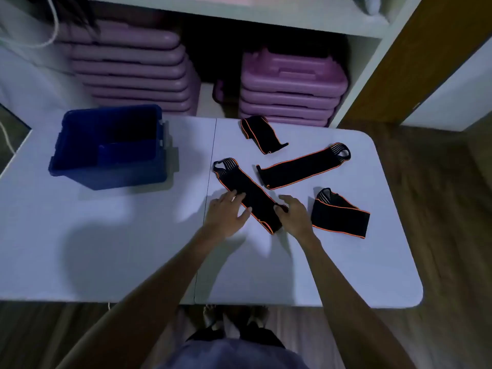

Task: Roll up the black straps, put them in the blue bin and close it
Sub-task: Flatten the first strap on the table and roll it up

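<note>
Black strap w/ orange edging (246, 194) lies diagonal on the white surface (106, 249), unrolled. My left hand (226, 213) rests flat & spread on its left edge; right hand (295, 215) pinches its near end. 3 other straps lie to the right. Blue bin (109, 146) sits open, far left.

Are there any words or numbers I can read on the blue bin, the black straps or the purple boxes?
None can be read.
Blue bin: no label shows.
Black straps, such as the one under the hands: only orange edging and grey stripes.
Purple cases: plain, and too dim for small print.
</note>
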